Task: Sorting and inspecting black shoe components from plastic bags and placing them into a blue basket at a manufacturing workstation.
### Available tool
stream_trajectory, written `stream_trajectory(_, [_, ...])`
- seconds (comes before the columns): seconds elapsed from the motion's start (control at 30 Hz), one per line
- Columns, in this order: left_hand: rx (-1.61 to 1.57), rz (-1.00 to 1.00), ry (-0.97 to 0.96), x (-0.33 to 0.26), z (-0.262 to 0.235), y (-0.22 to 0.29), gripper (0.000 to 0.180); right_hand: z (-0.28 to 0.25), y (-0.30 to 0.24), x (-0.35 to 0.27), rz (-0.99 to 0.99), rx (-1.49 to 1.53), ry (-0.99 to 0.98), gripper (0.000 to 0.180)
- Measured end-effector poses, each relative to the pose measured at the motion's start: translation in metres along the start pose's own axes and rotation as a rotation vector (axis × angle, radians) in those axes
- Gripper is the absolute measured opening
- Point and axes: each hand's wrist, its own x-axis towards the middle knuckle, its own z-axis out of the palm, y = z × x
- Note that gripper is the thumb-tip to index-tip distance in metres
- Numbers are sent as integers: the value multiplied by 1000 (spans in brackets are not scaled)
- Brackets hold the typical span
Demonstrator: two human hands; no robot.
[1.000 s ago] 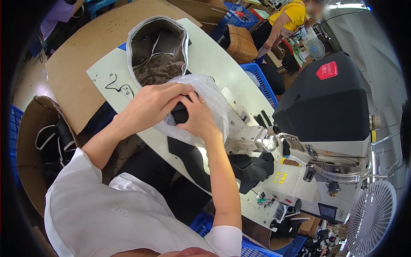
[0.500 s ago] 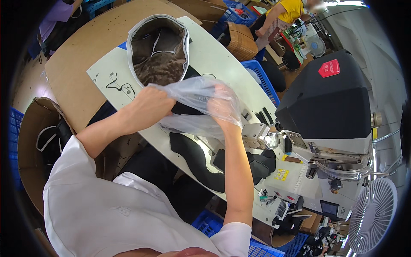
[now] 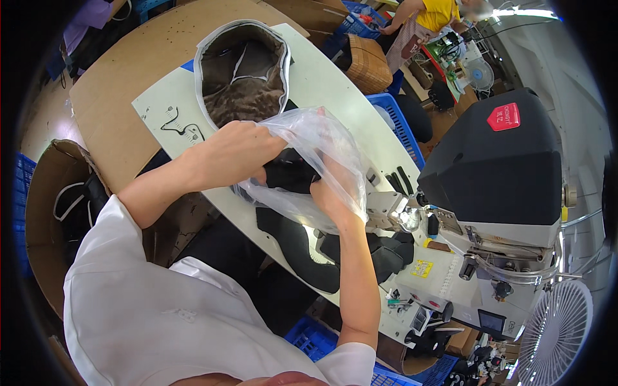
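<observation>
A clear plastic bag (image 3: 302, 201) hangs between my hands, its mouth spread wide. My left hand (image 3: 241, 153) is closed on the bag's rim at the left. My right hand (image 3: 336, 190) is inside the bag, with the film draped over its wrist. Its curled fingertips meet the edge of a glossy black piece (image 3: 288, 172) seen through the mouth; their grip is partly hidden. Just beyond my left hand stands a round, open fabric container (image 3: 198, 80) with a white rim and brown plush lining. Curved black padded pieces (image 3: 293, 248) lie below the bag on the white table (image 3: 322, 71).
A sewing machine (image 3: 492, 167) with a dark cover stands at the right, near a white fan (image 3: 557, 331). Black tools (image 3: 399, 181) lie beside its head. A cardboard box (image 3: 48, 212) is at the left, a blue crate (image 3: 399, 128) beyond the table. Another person (image 3: 438, 19) works far right.
The bag's mouth has opened wider, showing the glossy black piece. My right hand has moved lower inside the bag, and my left hand has shifted slightly right.
</observation>
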Motion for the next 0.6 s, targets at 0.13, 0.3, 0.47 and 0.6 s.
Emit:
stream_trajectory(0.13, [-5, 1, 75, 8, 5, -5, 15, 0, 4, -10, 68, -23, -103, 90])
stream_trajectory(0.3, [57, -10, -38, 16, 1, -4, 14, 4, -4, -26, 78, 12, -317, 99])
stream_trajectory(0.47, [-5, 55, 13, 21, 13, -4, 25, 19, -16, -39, 91, 4, -454, 95])
stream_trajectory(0.6, [52, -8, -114, 25, 25, -4, 30, 28, 8, -51, 117, -75, -247, 99])
